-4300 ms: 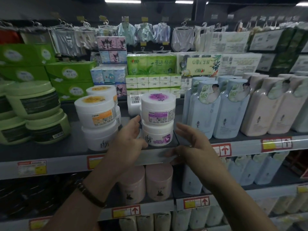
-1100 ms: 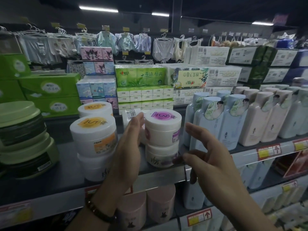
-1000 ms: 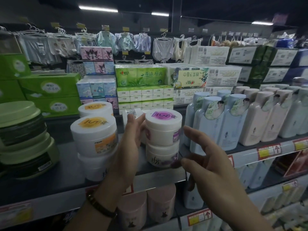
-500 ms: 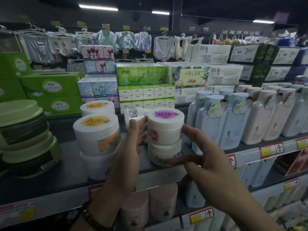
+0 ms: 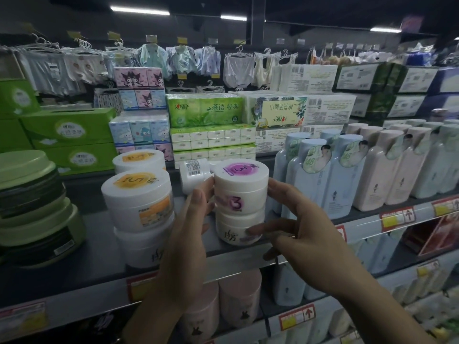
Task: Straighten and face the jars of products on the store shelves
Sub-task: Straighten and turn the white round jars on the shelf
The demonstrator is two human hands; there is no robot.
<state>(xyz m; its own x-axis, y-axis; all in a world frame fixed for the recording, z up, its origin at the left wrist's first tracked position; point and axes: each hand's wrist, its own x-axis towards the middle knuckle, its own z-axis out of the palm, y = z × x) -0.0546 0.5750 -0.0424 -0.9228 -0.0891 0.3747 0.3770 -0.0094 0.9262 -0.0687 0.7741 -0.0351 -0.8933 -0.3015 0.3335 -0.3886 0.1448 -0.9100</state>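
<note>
Two white jars with purple labels stand stacked at the front of the dark shelf (image 5: pixel 74 276). The top purple jar (image 5: pixel 242 188) shows a large "3" on its side. My left hand (image 5: pixel 188 234) grips its left side with curled fingers. My right hand (image 5: pixel 305 234) curls round the right side, index finger on the top jar and thumb on the bottom purple jar (image 5: pixel 233 228). To the left stands a stack of white jars with orange labels (image 5: pixel 137 197), with another orange-lidded jar (image 5: pixel 139 160) behind it. A white jar (image 5: pixel 193 172) lies on its side behind my left hand.
Green tubs (image 5: pixel 32 207) are stacked at the far left. Tall pale blue and pink bottles (image 5: pixel 347 175) fill the shelf to the right, close to my right hand. Pink jars (image 5: pixel 238 299) sit on the shelf below. Tissue packs and hanging clothes line the back.
My right hand has closed in from the right onto the purple jars. The top jar has turned between my hands, so its "3" label now faces forward.
</note>
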